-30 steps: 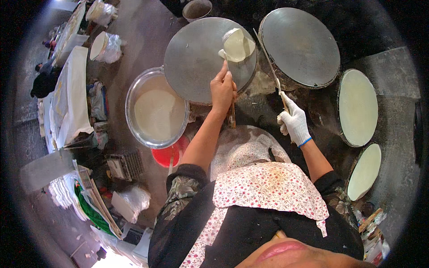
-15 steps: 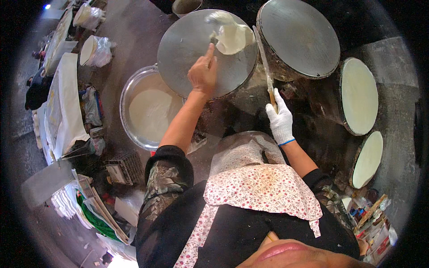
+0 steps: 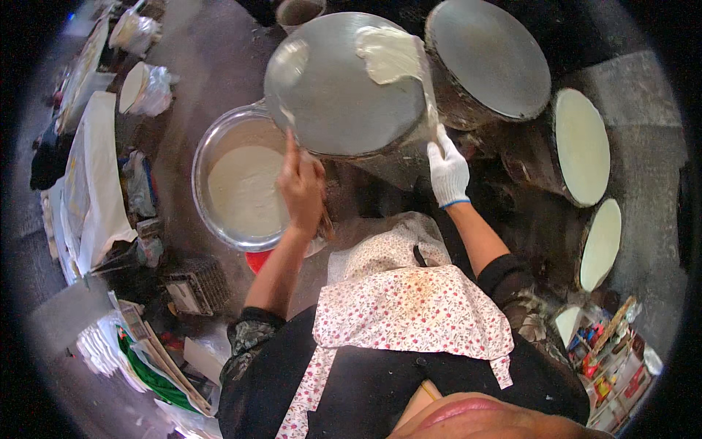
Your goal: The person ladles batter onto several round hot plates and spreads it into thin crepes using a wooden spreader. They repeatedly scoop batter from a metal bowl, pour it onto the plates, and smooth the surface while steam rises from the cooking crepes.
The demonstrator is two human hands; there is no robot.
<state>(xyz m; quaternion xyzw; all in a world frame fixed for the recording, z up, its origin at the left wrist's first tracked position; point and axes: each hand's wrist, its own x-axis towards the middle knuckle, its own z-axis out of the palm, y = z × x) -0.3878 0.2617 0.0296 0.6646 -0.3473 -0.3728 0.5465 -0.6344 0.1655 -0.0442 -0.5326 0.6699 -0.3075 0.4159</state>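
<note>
My bare left hand (image 3: 301, 183) is closed around the handle of a ladle (image 3: 292, 61), whose bowl is smeared by motion over the left part of a round grey griddle (image 3: 336, 117). A pale puddle of batter (image 3: 387, 55) lies at the griddle's upper right. In a white glove, my right hand (image 3: 447, 174) grips a long, narrow, batter-coated spreader (image 3: 429, 95). Its blade lies along the griddle's right edge, its far end against the puddle. Below left of the griddle, a metal basin (image 3: 199, 172) holds more pale batter (image 3: 245, 190), close to my left hand.
A second round griddle (image 3: 490, 62) stands at the upper right, its surface bare. Two more on the right, an upper one (image 3: 583, 146) and a lower one (image 3: 601, 245), carry pale batter sheets. Wrapped stacks (image 3: 146, 89), a white-covered table (image 3: 99, 183) and a crate (image 3: 197, 285) are at left.
My left hand has drawn the ladle left and back toward the basin, leaving the puddle on the griddle. My right hand has brought the spreader's far end against the puddle.
</note>
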